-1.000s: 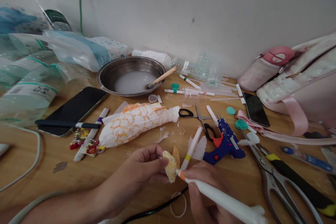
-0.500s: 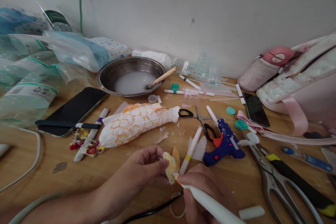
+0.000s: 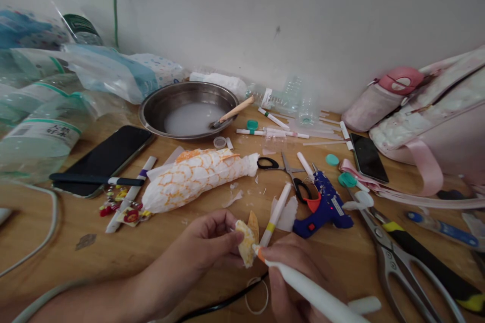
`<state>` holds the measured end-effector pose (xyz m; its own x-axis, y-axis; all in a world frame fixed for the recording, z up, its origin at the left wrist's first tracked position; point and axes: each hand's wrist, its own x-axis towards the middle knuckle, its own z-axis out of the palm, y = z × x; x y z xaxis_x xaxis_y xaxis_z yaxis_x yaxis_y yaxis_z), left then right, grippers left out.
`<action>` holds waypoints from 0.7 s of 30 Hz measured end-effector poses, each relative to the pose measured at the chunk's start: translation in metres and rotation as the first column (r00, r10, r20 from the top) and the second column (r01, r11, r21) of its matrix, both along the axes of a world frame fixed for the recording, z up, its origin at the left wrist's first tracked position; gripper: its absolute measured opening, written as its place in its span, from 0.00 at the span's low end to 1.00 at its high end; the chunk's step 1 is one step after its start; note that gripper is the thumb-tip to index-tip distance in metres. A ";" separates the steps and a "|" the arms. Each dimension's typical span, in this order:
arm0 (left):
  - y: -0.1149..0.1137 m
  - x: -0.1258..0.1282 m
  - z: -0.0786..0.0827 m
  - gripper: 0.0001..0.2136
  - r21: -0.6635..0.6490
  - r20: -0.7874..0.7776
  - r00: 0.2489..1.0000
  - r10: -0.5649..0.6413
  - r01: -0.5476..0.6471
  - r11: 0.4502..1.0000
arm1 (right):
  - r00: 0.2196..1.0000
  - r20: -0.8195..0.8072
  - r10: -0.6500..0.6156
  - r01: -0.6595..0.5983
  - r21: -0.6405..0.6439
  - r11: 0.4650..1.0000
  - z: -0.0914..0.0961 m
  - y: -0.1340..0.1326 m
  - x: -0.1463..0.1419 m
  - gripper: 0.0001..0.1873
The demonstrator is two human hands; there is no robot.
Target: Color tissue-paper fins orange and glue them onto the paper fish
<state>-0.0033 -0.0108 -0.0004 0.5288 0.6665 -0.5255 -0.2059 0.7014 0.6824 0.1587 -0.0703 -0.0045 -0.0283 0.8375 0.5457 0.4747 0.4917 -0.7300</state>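
Observation:
Between the thumb and fingers of my left hand (image 3: 212,239) is a small white papery piece (image 3: 247,248) with yellow-orange colouring. A pointed orange flap (image 3: 253,224) rises behind it. My right hand (image 3: 299,277) grips a white marker (image 3: 310,290) with an orange band, its tip at the piece's right edge. Whether the tip touches, I cannot tell. Beyond my hands lies a white fish-shaped body (image 3: 197,181) with orange scale lines and an orange fin on top. A second marker (image 3: 276,214), with a yellow band, rests just past my right hand.
A blue glue gun (image 3: 326,207), small scissors (image 3: 290,171) and large shears (image 3: 394,252) lie to the right. Behind the fish body stands a metal bowl (image 3: 151,123) of cloudy liquid with a brush (image 3: 235,111). A phone (image 3: 109,154) and plastic bottles (image 3: 49,131) occupy the left.
The marker in my right hand has shifted slightly up and right, its tip moving a little along the piece's edge. My left hand keeps its hold, almost unmoved.

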 end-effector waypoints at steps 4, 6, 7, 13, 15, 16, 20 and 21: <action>0.000 0.001 -0.001 0.08 -0.002 -0.007 1.000 -0.002 0.002 1.000 | 0.999 0.029 0.041 -0.041 0.004 0.999 0.000 0.000 0.001 0.15; -0.001 0.001 -0.002 0.07 0.007 0.001 1.000 -0.001 0.001 1.000 | 1.000 0.012 -0.025 0.025 0.025 0.999 -0.002 0.000 -0.001 0.14; -0.001 0.000 -0.003 0.07 0.016 0.008 1.000 -0.004 0.003 1.000 | 0.998 0.007 -0.060 0.059 0.033 0.998 -0.003 0.000 -0.003 0.13; -0.002 0.000 -0.007 0.08 0.021 -0.014 1.000 -0.003 0.004 1.000 | 0.998 0.013 -0.058 0.057 0.037 0.998 -0.005 0.000 -0.008 0.13; -0.001 0.002 -0.006 0.10 0.025 -0.037 0.999 -0.016 0.017 1.000 | 0.999 -0.001 -0.048 0.048 0.029 0.998 -0.004 0.000 -0.006 0.13; -0.001 0.003 -0.004 0.12 0.031 -0.053 0.998 -0.023 0.025 0.999 | 0.999 0.001 -0.037 0.037 0.019 0.999 -0.003 0.000 -0.004 0.13; -0.001 0.006 0.003 0.16 0.053 -0.134 0.990 -0.036 0.044 0.998 | 0.996 0.079 0.041 -0.041 -0.007 0.999 0.001 0.002 0.002 0.14; -0.001 0.007 0.005 0.16 0.056 -0.151 0.988 -0.041 0.050 0.997 | 0.996 0.083 0.040 -0.039 -0.013 0.999 0.001 0.002 0.002 0.14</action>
